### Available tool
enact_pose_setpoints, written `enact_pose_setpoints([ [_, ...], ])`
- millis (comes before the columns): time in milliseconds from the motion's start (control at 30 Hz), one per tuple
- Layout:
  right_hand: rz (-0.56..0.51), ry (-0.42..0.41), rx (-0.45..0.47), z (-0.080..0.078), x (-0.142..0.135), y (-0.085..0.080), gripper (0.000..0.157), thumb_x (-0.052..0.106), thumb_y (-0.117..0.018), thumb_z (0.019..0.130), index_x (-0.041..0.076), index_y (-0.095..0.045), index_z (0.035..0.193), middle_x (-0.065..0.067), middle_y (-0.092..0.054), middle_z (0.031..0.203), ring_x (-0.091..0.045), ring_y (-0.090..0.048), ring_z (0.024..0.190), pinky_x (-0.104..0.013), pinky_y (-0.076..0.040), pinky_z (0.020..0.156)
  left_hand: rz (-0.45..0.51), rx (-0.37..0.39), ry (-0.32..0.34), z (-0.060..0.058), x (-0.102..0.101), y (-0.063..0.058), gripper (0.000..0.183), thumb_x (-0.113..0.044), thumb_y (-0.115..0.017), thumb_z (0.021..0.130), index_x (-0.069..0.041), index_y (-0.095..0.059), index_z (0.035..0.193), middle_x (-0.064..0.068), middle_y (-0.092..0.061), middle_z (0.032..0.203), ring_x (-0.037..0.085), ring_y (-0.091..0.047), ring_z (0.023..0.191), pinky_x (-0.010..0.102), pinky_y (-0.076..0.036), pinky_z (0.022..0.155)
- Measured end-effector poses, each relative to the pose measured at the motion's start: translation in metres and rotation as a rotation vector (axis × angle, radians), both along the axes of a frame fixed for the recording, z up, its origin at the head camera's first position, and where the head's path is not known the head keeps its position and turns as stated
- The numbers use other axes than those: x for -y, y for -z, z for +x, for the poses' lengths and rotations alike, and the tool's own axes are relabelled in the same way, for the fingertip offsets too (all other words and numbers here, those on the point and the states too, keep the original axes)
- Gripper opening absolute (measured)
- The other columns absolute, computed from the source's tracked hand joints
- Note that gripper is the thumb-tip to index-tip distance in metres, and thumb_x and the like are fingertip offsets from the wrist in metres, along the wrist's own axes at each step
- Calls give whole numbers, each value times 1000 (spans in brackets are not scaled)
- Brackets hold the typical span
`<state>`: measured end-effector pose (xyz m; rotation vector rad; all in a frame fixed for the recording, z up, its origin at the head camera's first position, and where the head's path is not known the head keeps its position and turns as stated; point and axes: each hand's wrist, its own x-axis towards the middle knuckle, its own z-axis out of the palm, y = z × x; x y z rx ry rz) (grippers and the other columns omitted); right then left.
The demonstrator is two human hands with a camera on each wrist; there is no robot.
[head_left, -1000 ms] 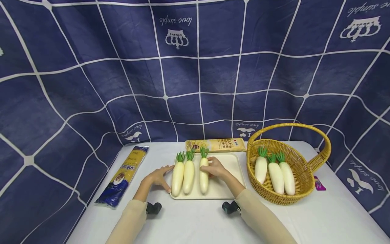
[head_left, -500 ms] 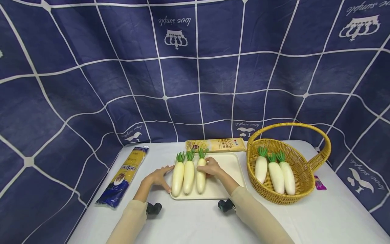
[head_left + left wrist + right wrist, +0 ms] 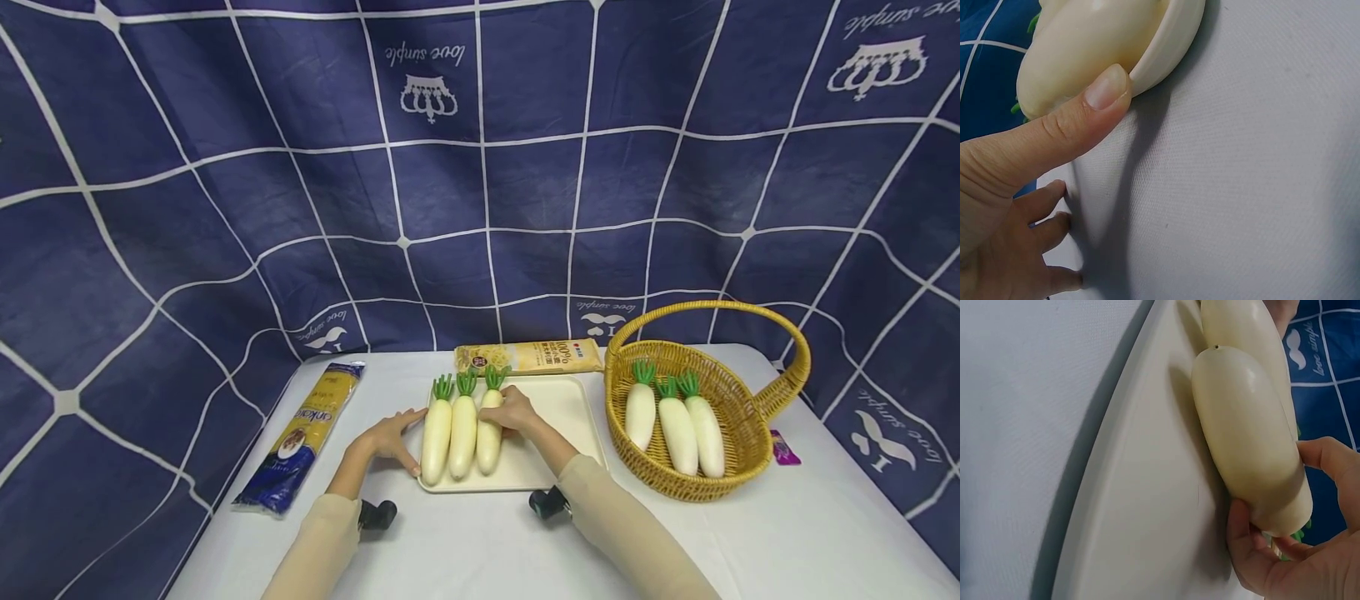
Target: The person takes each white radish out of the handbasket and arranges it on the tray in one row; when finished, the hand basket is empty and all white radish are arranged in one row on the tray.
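Three white radishes with green tops lie side by side on a cream tray [image 3: 558,458] in the head view. My right hand [image 3: 517,412] grips the rightmost radish [image 3: 489,454] near its leafy end; in the right wrist view, thumb and fingers [image 3: 1247,550] sit on opposite sides of it. Close by on its left lie the middle radish [image 3: 463,437] and the left radish [image 3: 436,442]. With fingers spread, my left hand [image 3: 390,437] is at the tray's left side. Its thumb [image 3: 1107,90] touches the tray's near left corner, beside the end of a radish, in the left wrist view.
A wicker basket [image 3: 652,479] with a tall handle stands right of the tray, holding three more white radishes [image 3: 678,437]. Behind the tray lies a yellow pasta packet [image 3: 528,357]. A blue and yellow packet [image 3: 300,437] lies left, and a small purple packet [image 3: 784,448] right of the basket.
The right hand has moved the rightmost radish leftward across the tray, up close to the middle one. My left hand has stayed at the tray's corner.
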<state>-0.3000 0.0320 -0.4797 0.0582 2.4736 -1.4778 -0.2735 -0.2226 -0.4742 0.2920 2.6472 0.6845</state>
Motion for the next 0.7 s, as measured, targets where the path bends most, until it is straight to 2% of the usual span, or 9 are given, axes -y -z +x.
enact_pose_setpoints([
  [200,22,-12,-13,-1,1,2,59,26,-76,69,-4,-48,111,-15,-55,89,-18,-56,54,-28,-53,44,0,5,-5,1,-1,-2,112,-24,-92,50,-12,-35,146,25,-27,150,49,-19,137,66,-16,109],
  [467,36,-24,-9,1,0,0,66,27,-74,73,-8,-47,121,-18,-56,95,-20,-58,60,-28,-53,46,1,-3,-1,3,-2,-5,112,-23,-92,50,-11,-35,146,26,-27,149,50,-19,136,67,-16,107],
  [700,49,-15,-14,5,-5,1,77,32,-74,75,-10,-42,130,-25,-56,114,-24,-59,78,-29,-56,54,-1,3,-10,4,-2,-5,112,-22,-92,50,-12,-35,146,25,-26,150,50,-18,137,67,-15,108],
])
